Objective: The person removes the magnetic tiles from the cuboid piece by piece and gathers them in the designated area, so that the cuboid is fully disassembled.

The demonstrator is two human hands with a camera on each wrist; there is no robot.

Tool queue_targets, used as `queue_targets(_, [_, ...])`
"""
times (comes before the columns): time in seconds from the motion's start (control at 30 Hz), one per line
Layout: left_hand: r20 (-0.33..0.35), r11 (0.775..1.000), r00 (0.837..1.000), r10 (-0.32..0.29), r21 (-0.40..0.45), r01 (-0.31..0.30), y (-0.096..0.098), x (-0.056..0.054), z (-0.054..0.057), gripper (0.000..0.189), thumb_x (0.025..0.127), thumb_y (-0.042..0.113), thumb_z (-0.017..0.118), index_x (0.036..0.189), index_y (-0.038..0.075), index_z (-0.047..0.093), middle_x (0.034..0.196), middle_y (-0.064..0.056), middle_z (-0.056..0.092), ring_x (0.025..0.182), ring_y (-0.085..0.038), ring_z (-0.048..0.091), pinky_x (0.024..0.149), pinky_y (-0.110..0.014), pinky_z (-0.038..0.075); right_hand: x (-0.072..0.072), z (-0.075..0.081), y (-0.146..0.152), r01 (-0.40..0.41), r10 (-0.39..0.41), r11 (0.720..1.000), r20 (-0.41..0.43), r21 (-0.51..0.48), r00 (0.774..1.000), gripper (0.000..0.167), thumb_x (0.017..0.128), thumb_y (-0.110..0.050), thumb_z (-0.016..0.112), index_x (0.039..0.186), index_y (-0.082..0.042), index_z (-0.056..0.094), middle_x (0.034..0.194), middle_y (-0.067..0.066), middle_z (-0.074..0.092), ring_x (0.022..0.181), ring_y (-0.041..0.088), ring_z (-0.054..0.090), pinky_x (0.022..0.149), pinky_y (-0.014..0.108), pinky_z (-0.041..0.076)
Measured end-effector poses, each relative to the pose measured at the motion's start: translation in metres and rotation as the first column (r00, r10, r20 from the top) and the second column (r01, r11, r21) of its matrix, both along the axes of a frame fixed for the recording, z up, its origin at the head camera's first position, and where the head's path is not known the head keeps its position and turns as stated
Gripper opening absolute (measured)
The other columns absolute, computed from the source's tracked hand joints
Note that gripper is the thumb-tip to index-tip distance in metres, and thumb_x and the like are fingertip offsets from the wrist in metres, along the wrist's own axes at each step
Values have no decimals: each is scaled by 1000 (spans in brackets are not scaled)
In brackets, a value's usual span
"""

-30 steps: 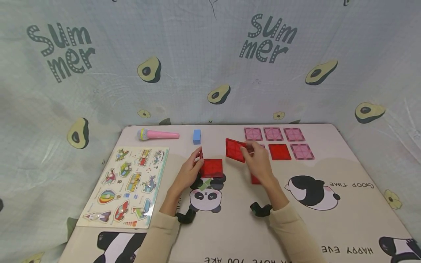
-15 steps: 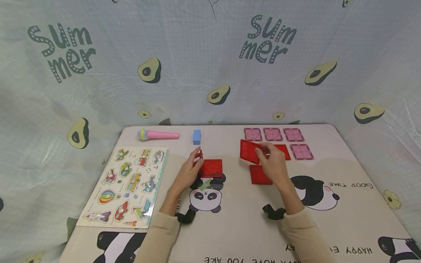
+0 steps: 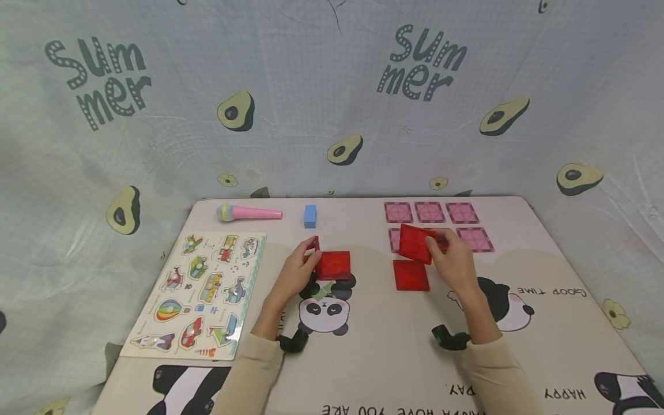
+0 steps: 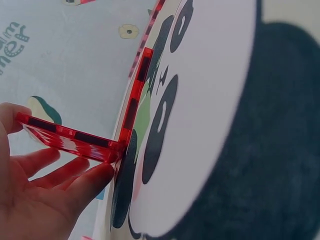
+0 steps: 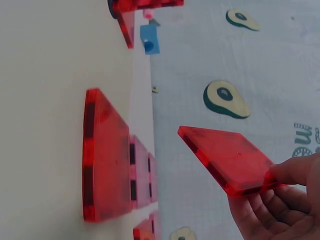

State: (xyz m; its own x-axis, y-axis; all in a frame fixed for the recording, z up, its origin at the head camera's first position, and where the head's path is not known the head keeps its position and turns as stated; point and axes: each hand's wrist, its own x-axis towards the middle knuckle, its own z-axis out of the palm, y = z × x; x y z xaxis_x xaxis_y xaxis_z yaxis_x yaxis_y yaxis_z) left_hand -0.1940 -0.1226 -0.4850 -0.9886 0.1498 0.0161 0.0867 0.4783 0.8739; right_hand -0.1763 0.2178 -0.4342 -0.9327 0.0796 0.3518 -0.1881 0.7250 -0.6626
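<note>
In the head view, my left hand (image 3: 297, 271) holds a red magnetic tile upright at the left edge of a flat red magnetic tile (image 3: 334, 266). The left wrist view shows the upright tile (image 4: 75, 139) between thumb and fingers, its lower edge meeting the flat one. My right hand (image 3: 456, 262) pinches another red magnetic tile (image 3: 414, 243) by its right side, tilted and raised off the table. Below that lies a separate flat red tile (image 3: 411, 275). One more red tile is mostly hidden behind the right hand. Several pink magnetic tiles (image 3: 429, 212) lie around there.
A picture puzzle board (image 3: 197, 294) covers the table's left side. A pink toy microphone (image 3: 254, 213) and a blue block (image 3: 310, 216) lie near the back edge. A patterned cloth (image 3: 290, 69) hangs behind the table (image 3: 373, 357).
My right hand has moved right with its red tile, from near the middle to over the tiles on the right, uncovering the flat red tile below. The left hand stays nearly still.
</note>
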Motion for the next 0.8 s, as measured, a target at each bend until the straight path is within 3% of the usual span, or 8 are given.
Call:
queue_targets(0.43, [82, 999, 996, 46, -4, -46, -3, 2, 8, 55, 102, 35, 52, 151, 12, 44, 143, -19, 56, 121, -38, 64, 96, -47, 58, 6, -6, 43, 84, -88, 995, 80, 53, 993, 39, 102, -20, 57, 130, 8, 59, 104, 27, 69, 88, 35, 63, 64, 6, 44])
queue_targets(0.8, [103, 998, 993, 56, 4, -56, -7, 2, 6, 53, 103, 36, 51, 149, 10, 46, 138, -19, 60, 116, -34, 66, 90, -43, 61, 11, -15, 69, 120, -130, 990, 152, 76, 980, 42, 103, -21, 55, 133, 8, 57, 108, 29, 67, 85, 34, 59, 62, 9, 46])
